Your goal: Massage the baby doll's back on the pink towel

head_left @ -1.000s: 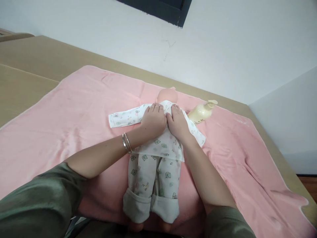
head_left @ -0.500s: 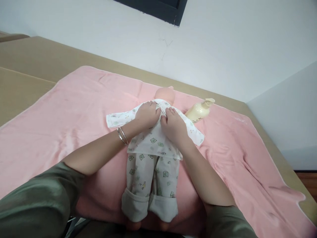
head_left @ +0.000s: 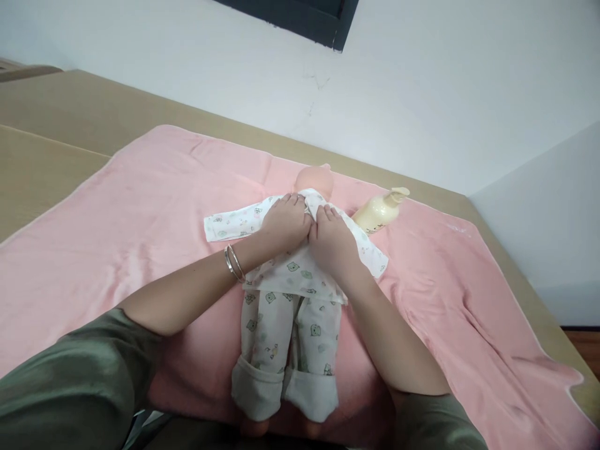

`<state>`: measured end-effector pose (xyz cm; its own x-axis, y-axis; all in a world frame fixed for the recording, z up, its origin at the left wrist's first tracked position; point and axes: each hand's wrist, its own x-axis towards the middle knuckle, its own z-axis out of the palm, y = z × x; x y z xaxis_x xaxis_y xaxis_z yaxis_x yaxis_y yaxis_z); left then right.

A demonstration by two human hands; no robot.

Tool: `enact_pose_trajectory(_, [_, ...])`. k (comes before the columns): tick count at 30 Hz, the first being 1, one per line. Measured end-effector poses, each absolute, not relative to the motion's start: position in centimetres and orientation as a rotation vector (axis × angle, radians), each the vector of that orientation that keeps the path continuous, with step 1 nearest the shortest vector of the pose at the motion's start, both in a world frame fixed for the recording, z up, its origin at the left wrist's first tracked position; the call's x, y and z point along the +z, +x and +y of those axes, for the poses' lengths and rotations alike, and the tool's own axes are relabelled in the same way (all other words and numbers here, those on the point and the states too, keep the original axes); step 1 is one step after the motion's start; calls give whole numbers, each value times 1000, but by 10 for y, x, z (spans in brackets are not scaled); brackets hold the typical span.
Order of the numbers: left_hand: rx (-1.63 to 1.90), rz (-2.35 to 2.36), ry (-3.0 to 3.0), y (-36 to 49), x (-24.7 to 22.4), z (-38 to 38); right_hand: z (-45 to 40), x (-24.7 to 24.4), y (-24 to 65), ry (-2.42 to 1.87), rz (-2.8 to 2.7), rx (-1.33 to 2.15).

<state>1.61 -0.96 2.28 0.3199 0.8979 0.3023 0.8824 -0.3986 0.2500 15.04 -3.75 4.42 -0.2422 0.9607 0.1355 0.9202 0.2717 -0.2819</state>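
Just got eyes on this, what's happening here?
A person has both bare hands, the left hand and the right hand, close together on the white printed top near the neck of a doll. Whether the fingers pinch the fabric is hard to tell. The doll lies on a pink blanket, wearing matching trousers with turned-up cuffs. A pump bottle is beside the sleeve on the person's right.

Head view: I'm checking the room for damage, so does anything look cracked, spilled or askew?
The wall beyond the doll's head has thin, jagged dark lines that look like cracks. The pink blanket is rumpled on the right, not smooth. No spill shows.
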Motion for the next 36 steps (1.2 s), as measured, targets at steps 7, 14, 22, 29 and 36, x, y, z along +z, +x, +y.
enact_pose_trajectory(7, [715,1833,2413,19,16,-8,-30,50,156,-1702,-2256,361])
enact_pose_trajectory(14, [759,1851,2528,39,9,-42,0,38,176,-1547,-2232,385])
enact_pose_trajectory(22, [731,1705,2564,12,11,-2,-28,47,155,-1761,-2315,342])
enact_pose_trajectory(29, [810,1829,2533,15,4,3,-35,48,155,-1695,-2267,340])
enact_pose_trajectory(36, [804,1859,2408,19,7,0,-7,33,162,-1669,-2121,417])
